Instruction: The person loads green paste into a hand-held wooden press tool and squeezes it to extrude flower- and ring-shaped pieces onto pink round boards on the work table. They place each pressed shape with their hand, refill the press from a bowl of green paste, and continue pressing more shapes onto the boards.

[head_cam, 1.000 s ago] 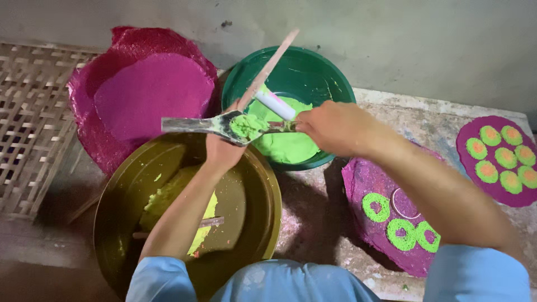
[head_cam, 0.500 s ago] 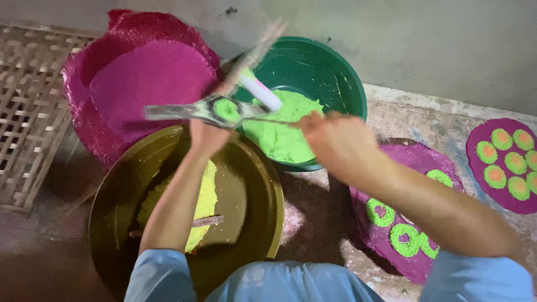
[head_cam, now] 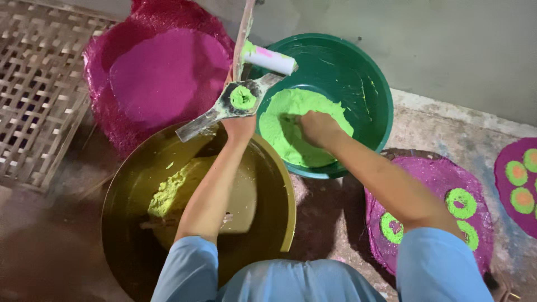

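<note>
My left hand (head_cam: 239, 124) holds a flat metal mould (head_cam: 230, 105) with a round hole packed with green paste, lifted above the rim of the olive basin (head_cam: 279, 190). A thin stick and a white cylinder (head_cam: 270, 59) stand up from the same hand. My right hand (head_cam: 316, 127) is down in the green basin (head_cam: 363, 89), fingers dug into the bright green paste (head_cam: 291, 112). The olive basin holds a lump of yellow-green paste (head_cam: 170, 190).
A pink sheet heaped with magenta powder (head_cam: 162, 72) lies at the back left beside a woven bamboo mat (head_cam: 33, 95). Right of me, pink discs (head_cam: 436, 184) carry green rings (head_cam: 461, 202); another disc (head_cam: 520, 184) with green-orange rounds sits at the far right.
My right hand left the mould and dropped into the green basin's paste. The left hand turned the mould and moved it toward the basin's edge.
</note>
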